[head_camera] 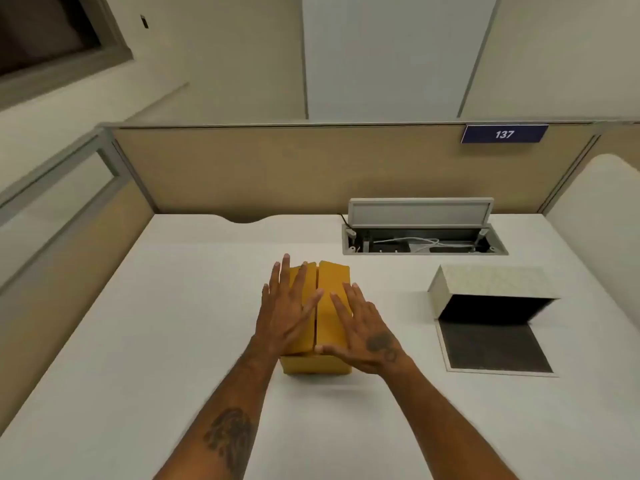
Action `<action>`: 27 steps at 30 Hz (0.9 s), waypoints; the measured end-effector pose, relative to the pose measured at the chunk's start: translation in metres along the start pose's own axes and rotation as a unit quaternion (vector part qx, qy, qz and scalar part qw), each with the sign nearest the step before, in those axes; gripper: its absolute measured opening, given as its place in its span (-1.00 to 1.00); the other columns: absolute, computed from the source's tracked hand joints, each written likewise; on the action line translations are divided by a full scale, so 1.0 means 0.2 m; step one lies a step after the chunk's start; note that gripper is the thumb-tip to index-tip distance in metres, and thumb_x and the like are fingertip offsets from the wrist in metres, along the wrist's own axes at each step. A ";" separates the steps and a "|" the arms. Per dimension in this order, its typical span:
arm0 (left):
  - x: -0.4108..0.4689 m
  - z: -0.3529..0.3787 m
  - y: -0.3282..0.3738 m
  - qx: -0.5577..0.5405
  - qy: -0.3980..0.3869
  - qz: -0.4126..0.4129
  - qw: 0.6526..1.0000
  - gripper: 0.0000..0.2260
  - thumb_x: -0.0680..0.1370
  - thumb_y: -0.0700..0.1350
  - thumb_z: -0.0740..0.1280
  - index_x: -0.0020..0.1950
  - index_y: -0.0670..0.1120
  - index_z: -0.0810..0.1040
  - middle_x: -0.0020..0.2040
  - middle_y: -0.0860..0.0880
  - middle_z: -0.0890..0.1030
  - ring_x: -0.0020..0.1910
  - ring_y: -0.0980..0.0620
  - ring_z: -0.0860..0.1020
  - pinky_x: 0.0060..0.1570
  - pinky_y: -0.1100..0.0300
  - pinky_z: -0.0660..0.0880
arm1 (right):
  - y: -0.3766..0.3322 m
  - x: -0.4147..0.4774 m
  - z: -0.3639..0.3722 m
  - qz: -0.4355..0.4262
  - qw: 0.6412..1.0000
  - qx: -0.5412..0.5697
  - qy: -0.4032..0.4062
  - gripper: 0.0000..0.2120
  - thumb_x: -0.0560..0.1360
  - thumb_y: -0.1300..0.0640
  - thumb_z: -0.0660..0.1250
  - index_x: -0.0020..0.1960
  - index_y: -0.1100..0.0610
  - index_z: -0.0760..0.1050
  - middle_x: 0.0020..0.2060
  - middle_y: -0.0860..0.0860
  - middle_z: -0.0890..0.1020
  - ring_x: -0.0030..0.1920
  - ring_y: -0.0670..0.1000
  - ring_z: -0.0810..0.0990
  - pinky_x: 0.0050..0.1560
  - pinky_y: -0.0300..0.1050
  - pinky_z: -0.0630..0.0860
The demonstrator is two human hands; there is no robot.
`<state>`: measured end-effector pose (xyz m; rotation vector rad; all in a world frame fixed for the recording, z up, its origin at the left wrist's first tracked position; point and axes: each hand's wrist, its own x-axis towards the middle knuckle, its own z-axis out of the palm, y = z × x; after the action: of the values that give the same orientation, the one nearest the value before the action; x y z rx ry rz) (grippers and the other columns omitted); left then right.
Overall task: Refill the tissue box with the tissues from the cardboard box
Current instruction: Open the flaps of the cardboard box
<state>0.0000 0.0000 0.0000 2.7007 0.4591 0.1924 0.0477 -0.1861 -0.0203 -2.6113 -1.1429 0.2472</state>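
Note:
A yellow-brown cardboard box (334, 287) stands in the middle of the white desk (173, 341), its two top flaps closed with a seam between them. My left hand (287, 310) lies flat on the left flap, fingers spread. My right hand (363, 334) lies flat on the right flap, thumb near the seam. Neither hand grips anything. To the right lies the tissue box (491, 282), pale and speckled, tipped on its side with its dark inside showing and its flat base panel (495, 346) folded out on the desk. No tissues are visible.
An open cable hatch (422, 237) with a raised grey lid and white wires sits at the back right of the desk. Beige partition walls (277, 168) bound the desk at the back and left. A blue sign (504, 134) reads 137.

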 end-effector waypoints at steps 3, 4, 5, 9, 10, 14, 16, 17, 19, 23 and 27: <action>0.00 0.08 -0.03 0.014 -0.037 -0.007 0.999 -0.23 0.40 0.48 -0.27 0.55 0.17 -0.21 0.59 0.00 -0.26 0.57 -0.06 -0.23 0.49 -0.22 -0.03 | -0.02 0.02 0.08 -0.003 1.000 -0.001 -0.023 0.05 0.33 -0.57 0.02 0.57 -0.04 -0.31 0.56 0.03 -0.32 0.56 0.07 -0.32 0.55 0.19 -0.10; -0.02 0.12 -0.04 0.012 -0.048 -0.011 0.999 -0.25 0.43 0.45 -0.24 0.55 0.16 -0.20 0.59 0.00 -0.26 0.57 -0.06 -0.23 0.49 -0.23 -0.02 | -0.02 0.03 0.12 -0.004 1.000 0.001 -0.026 0.06 0.33 -0.58 0.02 0.57 -0.03 -0.32 0.56 0.03 -0.33 0.56 0.06 -0.33 0.55 0.18 -0.11; -0.03 0.15 -0.04 0.011 -0.056 -0.014 0.998 -0.28 0.46 0.43 -0.21 0.56 0.15 -0.19 0.59 -0.01 -0.26 0.57 -0.06 -0.23 0.49 -0.24 -0.01 | -0.01 0.03 0.14 -0.006 1.000 0.006 -0.027 0.06 0.33 -0.58 0.02 0.57 -0.02 -0.33 0.56 0.03 -0.34 0.56 0.06 -0.34 0.54 0.17 -0.12; -0.04 0.24 -0.06 -0.005 -0.066 -0.018 0.998 -0.40 0.57 0.31 -0.10 0.56 0.15 -0.14 0.61 -0.04 -0.20 0.58 -0.07 -0.17 0.50 -0.22 0.07 | -0.01 0.07 0.18 -0.011 0.999 0.018 -0.029 0.03 0.35 -0.57 0.00 0.57 -0.02 -0.30 0.56 0.02 -0.33 0.55 0.05 -0.35 0.55 0.14 -0.10; -0.04 0.25 -0.06 -0.005 -0.064 -0.013 0.998 -0.42 0.59 0.27 -0.07 0.57 0.14 -0.12 0.61 -0.05 -0.18 0.58 -0.08 -0.15 0.50 -0.19 0.09 | -0.02 0.07 0.19 -0.011 0.999 0.017 -0.029 0.01 0.37 -0.55 0.00 0.57 -0.02 -0.29 0.56 0.03 -0.33 0.55 0.05 -0.35 0.55 0.14 -0.09; -0.04 0.27 -0.09 0.011 -0.057 0.004 0.998 -0.45 0.63 0.15 0.01 0.57 0.12 -0.10 0.61 -0.09 -0.17 0.58 -0.09 -0.12 0.50 -0.04 0.09 | -0.03 0.09 0.21 -0.008 0.999 0.020 -0.025 -0.06 0.43 -0.48 0.03 0.56 -0.04 -0.30 0.55 0.03 -0.32 0.54 0.04 -0.36 0.57 0.12 -0.07; -0.03 0.25 -0.10 -0.011 -0.065 0.001 0.998 -0.45 0.63 0.14 0.02 0.57 0.12 -0.11 0.60 -0.07 -0.18 0.58 -0.09 -0.13 0.50 -0.04 0.08 | -0.04 0.09 0.20 -0.008 0.999 0.024 -0.022 -0.09 0.44 -0.47 0.01 0.54 -0.07 -0.34 0.55 0.02 -0.33 0.54 0.05 -0.35 0.57 0.12 -0.05; -0.03 0.24 -0.10 -0.034 -0.068 -0.002 0.997 -0.45 0.63 0.13 0.03 0.57 0.12 -0.12 0.60 -0.06 -0.19 0.58 -0.09 -0.13 0.50 -0.05 0.07 | -0.04 0.09 0.20 -0.009 0.999 0.029 -0.021 -0.11 0.44 -0.47 0.00 0.53 -0.09 -0.37 0.56 0.02 -0.32 0.55 0.06 -0.32 0.57 0.13 -0.03; -0.02 0.21 -0.11 -0.091 -0.066 -0.009 0.994 -0.47 0.65 0.09 0.04 0.55 0.17 -0.15 0.60 -0.01 -0.21 0.58 -0.07 -0.11 0.49 -0.05 0.07 | -0.05 0.09 0.17 -0.010 0.999 0.038 -0.014 -0.16 0.45 -0.47 -0.03 0.51 -0.16 -0.39 0.56 0.02 -0.31 0.58 0.08 -0.24 0.56 0.13 0.02; -0.04 0.09 -0.20 -0.215 -0.040 -0.041 0.975 -0.51 0.65 0.04 0.07 0.54 0.23 -0.03 0.61 0.08 -0.13 0.56 -0.01 0.07 0.45 -0.07 0.18 | -0.01 0.05 0.08 -0.023 0.997 0.058 0.034 -0.25 0.48 -0.37 0.09 0.55 -0.23 -0.17 0.58 0.00 -0.24 0.59 0.11 -0.10 0.50 0.11 0.15; -0.04 -0.03 -0.32 -0.305 0.003 -0.063 0.950 -0.55 0.63 -0.12 0.16 0.49 0.20 0.24 0.58 0.08 0.11 0.47 0.06 0.28 0.40 0.07 0.33 | 0.09 -0.01 -0.01 -0.035 0.993 0.031 0.111 -0.44 0.48 -0.28 0.20 0.44 -0.13 0.31 0.60 0.02 -0.05 0.59 0.08 -0.06 0.47 0.10 0.20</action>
<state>-0.0277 0.0554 -0.0206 2.0587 0.4774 0.2581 0.0583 -0.1994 -0.0244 -2.4658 -1.1258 -0.0215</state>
